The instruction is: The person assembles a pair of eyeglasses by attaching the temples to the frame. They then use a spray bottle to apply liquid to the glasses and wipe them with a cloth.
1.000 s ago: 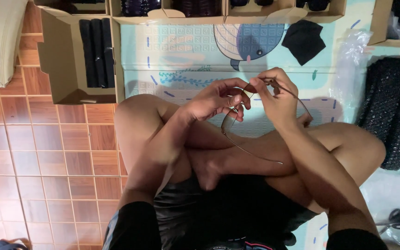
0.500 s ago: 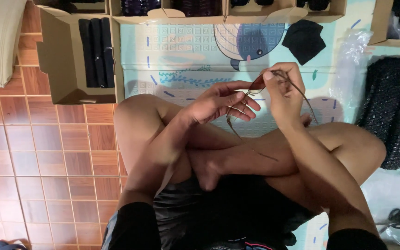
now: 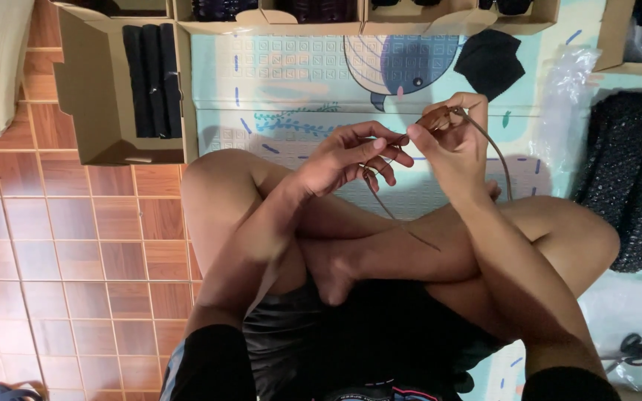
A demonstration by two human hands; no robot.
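I sit cross-legged on a patterned play mat. My right hand pinches a small brown leather piece between thumb and fingers, and a thin brown cord arcs from it down past my wrist. My left hand is just left of it, fingers curled around another strand of the cord, which trails down across my shin. The two hands are a few centimetres apart above my crossed legs.
An open cardboard box with black rolled items stands at the upper left. More boxes line the top edge. A black cloth piece lies on the mat. Black bubble-wrapped stacks sit right; scissors lie lower right. Tiled floor spreads left.
My hands have drawn slightly apart. The right hand rose with the leather piece and the left hand pulled the cord strand to the left.
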